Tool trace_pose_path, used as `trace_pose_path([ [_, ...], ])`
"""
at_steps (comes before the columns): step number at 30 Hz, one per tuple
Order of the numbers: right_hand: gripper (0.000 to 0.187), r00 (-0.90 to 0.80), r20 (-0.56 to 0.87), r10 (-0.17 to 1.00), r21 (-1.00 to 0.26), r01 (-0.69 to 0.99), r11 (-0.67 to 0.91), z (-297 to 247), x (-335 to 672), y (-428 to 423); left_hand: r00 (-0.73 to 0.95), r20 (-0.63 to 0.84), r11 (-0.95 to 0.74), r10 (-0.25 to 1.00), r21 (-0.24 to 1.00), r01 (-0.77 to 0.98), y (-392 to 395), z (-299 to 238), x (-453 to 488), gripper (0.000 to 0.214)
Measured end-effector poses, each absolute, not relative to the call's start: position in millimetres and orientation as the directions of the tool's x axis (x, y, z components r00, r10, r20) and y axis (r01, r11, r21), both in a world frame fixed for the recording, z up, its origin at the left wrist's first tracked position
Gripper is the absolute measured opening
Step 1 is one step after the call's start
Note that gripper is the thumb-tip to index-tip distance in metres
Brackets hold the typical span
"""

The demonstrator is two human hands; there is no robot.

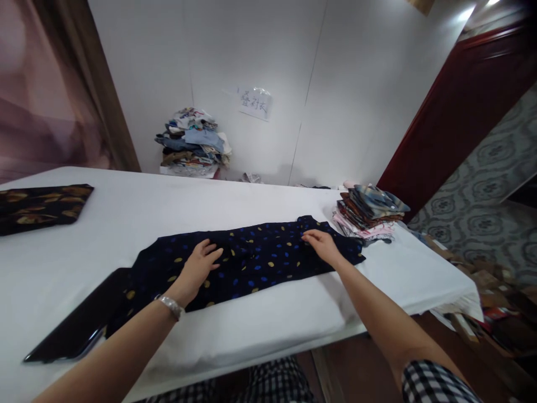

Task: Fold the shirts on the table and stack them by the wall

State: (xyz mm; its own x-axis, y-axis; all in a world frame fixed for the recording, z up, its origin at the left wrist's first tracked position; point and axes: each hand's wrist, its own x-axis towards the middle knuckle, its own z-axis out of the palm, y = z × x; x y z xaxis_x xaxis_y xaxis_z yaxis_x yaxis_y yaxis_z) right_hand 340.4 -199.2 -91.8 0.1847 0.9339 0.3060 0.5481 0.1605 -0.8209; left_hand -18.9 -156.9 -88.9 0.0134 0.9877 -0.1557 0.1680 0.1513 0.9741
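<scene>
A dark navy garment (251,260) with blue and yellow dots lies stretched in a long folded strip across the white table (126,224). My left hand (200,267) rests flat on its middle, fingers spread, a metal watch on the wrist. My right hand (321,244) lies on the garment near its right end, fingers extended onto the cloth. Neither hand grips anything.
A stack of folded patterned clothes (369,212) sits at the table's right end. A black garment with gold print (39,207) lies at the far left. A flat black board (79,327) sticks out under the navy garment. A heap of clothes (193,143) sits by the wall.
</scene>
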Motion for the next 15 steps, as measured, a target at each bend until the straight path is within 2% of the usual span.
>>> trace_pose_path([
  [2,0.031,0.316,0.278,0.907,-0.822,0.566,0.055,-100.9,372.6,-190.3,-0.041,-0.096,0.103,0.995,0.968,0.228,-152.2,-84.8,-22.0,0.069],
  [4,0.033,0.374,0.271,0.887,-0.78,0.625,-0.025,-105.3,394.7,-181.9,-0.034,0.062,-0.041,0.997,0.901,0.432,-147.5,-80.1,-25.9,0.067],
  [5,0.035,0.36,0.281,0.89,-0.742,0.669,-0.037,-106.2,401.3,-177.7,0.034,0.17,-0.159,0.985,0.812,0.562,-145.3,-78.7,-28.5,0.065],
  [7,0.045,0.258,0.306,0.916,-0.653,0.757,0.005,-107.0,406.9,-168.2,0.269,0.302,-0.397,0.914,0.538,0.743,-141.5,-78.8,-34.5,0.064],
  [9,0.059,0.131,0.303,0.944,-0.576,0.814,0.072,-107.7,406.1,-156.6,0.456,0.278,-0.526,0.846,0.289,0.8,-137.4,-82.3,-40.5,0.067],
  [11,0.07,0.045,0.265,0.963,-0.517,0.85,0.102,-108.8,403.1,-143.9,0.527,0.193,-0.557,0.827,0.16,0.815,-131.3,-86.8,-44.8,0.065],
  [13,0.073,0.014,0.206,0.979,-0.464,0.882,0.085,-110.4,401.0,-131.8,0.563,0.139,-0.579,0.815,0.134,0.804,-123.1,-89.4,-45.9,0.052],
  [15,0.067,0.016,0.164,0.986,-0.423,0.905,0.056,-112.0,401.0,-122.2,0.596,0.138,-0.611,0.791,0.167,0.774,-114.4,-88.0,-43.4,0.036],
])
